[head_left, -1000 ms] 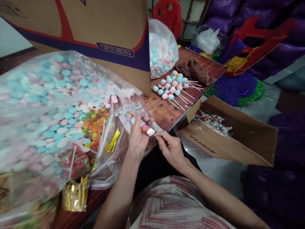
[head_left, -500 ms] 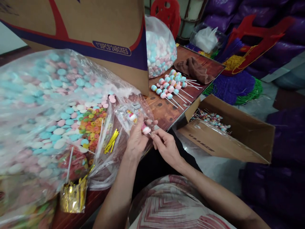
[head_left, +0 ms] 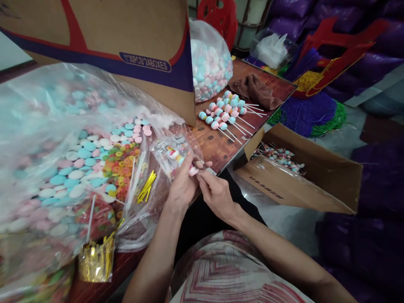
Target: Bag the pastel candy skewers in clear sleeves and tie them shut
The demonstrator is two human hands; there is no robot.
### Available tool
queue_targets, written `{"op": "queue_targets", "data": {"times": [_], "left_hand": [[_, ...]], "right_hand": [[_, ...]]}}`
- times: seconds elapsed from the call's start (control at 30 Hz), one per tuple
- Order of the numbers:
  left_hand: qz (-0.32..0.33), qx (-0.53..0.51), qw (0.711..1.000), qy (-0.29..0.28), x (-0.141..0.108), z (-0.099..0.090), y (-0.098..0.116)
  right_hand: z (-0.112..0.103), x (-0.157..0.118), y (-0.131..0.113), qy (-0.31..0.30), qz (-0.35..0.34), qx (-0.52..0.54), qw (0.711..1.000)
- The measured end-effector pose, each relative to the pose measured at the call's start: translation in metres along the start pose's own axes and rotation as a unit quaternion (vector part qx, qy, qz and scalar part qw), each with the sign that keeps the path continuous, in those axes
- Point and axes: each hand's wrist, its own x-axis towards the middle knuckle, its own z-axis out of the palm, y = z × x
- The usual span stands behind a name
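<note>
My left hand [head_left: 184, 187] is closed around a marshmallow skewer [head_left: 193, 170], of which a pink and white end shows between thumb and fingers. The rest of it is mostly covered by the hand. Fingertips of my right hand [head_left: 218, 197] pinch at the skewer's near end, where the stick itself is hidden. Just beyond my left thumb lies a clear printed packet [head_left: 172, 152] with bright sweets or their picture showing. Gold twist ties [head_left: 147, 186] rest on plastic film left of my left wrist.
A large clear bag of marshmallows [head_left: 75, 174] and ring gummies [head_left: 122, 166] covers the table's left. Behind stands a tall carton [head_left: 151, 94]. Finished-looking skewers [head_left: 225, 111] lie by a brown cloth [head_left: 257, 90]. An open box [head_left: 315, 172] holding many sweets sits lower right.
My right hand has come slightly closer to my left, its fingers now more curled over the skewer's end. The view has shifted slightly.
</note>
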Motion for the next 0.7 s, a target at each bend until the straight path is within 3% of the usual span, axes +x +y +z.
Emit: {"op": "queue_targets", "data": {"times": [0.1,0.2,0.43,0.5,0.57,0.7], "left_hand": [[-0.008,-0.001,1.0,0.013,0.001,0.0,0.012],[0.037,-0.038,0.998,0.042,0.004,0.0,0.023],[0.074,-0.095,0.987,0.109,0.012,-0.005,0.029],[0.083,-0.096,0.986,0.111,0.012,-0.005,0.029],[0.089,-0.093,0.987,0.102,0.012,-0.003,0.028],[0.105,-0.114,0.985,0.074,0.011,0.001,0.026]], "right_hand": [[-0.007,0.0,-0.001,-0.002,0.063,0.091,0.994],[-0.012,0.001,0.0,-0.026,0.111,0.155,0.981],[-0.019,0.004,-0.003,-0.062,0.125,0.178,0.974],[-0.022,0.007,-0.004,-0.083,0.16,0.233,0.956],[-0.026,0.01,-0.004,-0.107,0.236,0.35,0.9],[-0.034,0.015,0.0,-0.191,0.377,0.573,0.703]]}}
